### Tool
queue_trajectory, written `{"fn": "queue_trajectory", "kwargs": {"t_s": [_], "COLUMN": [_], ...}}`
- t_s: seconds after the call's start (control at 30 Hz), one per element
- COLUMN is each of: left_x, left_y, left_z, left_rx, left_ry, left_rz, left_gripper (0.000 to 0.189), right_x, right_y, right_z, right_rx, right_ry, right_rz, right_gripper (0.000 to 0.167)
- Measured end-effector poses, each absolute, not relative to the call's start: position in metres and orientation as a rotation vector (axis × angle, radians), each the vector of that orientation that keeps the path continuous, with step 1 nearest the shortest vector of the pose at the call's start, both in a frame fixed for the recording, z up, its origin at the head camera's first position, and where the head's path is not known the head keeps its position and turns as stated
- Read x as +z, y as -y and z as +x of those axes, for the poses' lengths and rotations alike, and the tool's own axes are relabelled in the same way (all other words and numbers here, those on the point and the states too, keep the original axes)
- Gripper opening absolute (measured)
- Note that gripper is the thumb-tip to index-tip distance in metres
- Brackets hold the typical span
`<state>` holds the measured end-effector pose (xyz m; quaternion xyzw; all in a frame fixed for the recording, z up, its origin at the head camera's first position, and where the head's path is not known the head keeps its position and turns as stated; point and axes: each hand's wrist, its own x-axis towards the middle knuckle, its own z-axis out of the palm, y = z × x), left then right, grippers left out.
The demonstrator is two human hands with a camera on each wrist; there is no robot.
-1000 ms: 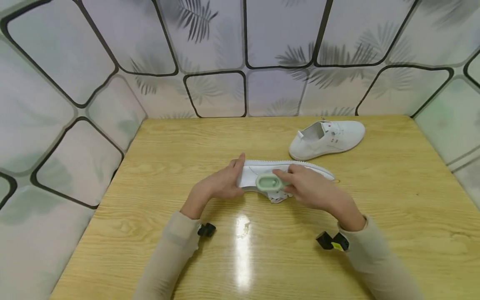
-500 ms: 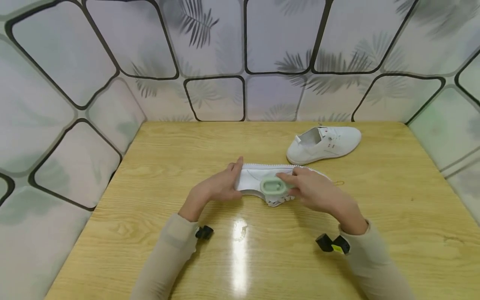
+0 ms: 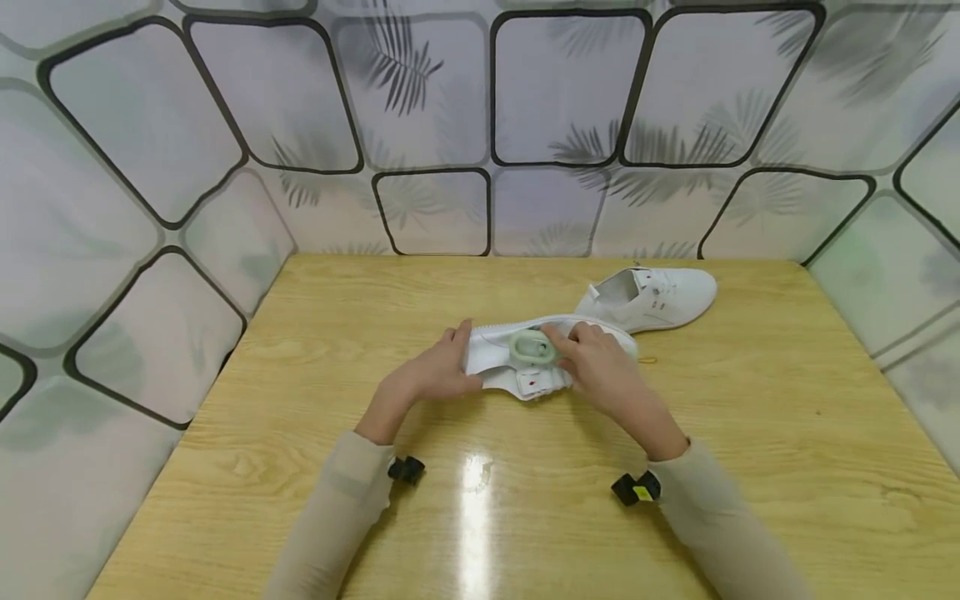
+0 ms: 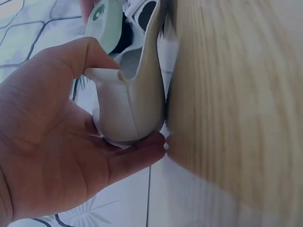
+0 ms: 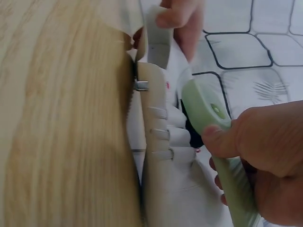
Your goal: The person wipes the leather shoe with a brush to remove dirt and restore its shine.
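Observation:
A white lace-up shoe [image 3: 495, 352] lies tilted on its side in the middle of the table. My left hand [image 3: 431, 368] grips it at the heel, thumb at the collar and fingers round the back, as the left wrist view shows on the heel [image 4: 116, 106]. My right hand [image 3: 606, 371] holds a pale green brush [image 3: 533, 347] by its handle, over the shoe's upper. In the right wrist view the brush head [image 5: 201, 101] has its dark bristles against the shoe near the laces [image 5: 177, 135]. The bristle tips are partly hidden.
A second white shoe [image 3: 678, 300] stands upright just behind, close to the held shoe's toe. A yellowish loop [image 3: 648, 360] sticks out by that toe. The wooden table [image 3: 360, 292] meets a patterned wall covering [image 3: 431, 212] at its back edge.
The held shoe has rolled, so more of its opening and lace area shows. The brush has shifted slightly left with my right hand. My left hand keeps the heel. The head view has tilted up.

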<state>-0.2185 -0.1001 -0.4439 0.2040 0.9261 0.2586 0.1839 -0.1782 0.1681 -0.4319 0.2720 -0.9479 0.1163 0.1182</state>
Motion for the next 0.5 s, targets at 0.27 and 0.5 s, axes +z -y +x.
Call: {"fn": "queue_trajectory", "kwargs": {"t_s": [0.27,0.5], "left_x": [-0.45,-0.448], "left_y": [0.102,0.105], "left_z": [-0.224,-0.224], "left_rx": [0.844,0.745], "left_ry": [-2.674,-2.671], "left_rz": [0.577,0.673], "left_gripper": [0.097,0.101], "right_x": [-0.44,-0.428], "right_y": [-0.162,-0.166], "right_z": [-0.189,-0.182], "right_rx": [0.35,0.518], "right_ry": [2.765,2.89], "right_rz": [0.747,0.95], "right_gripper": [0.053,0.055]}}
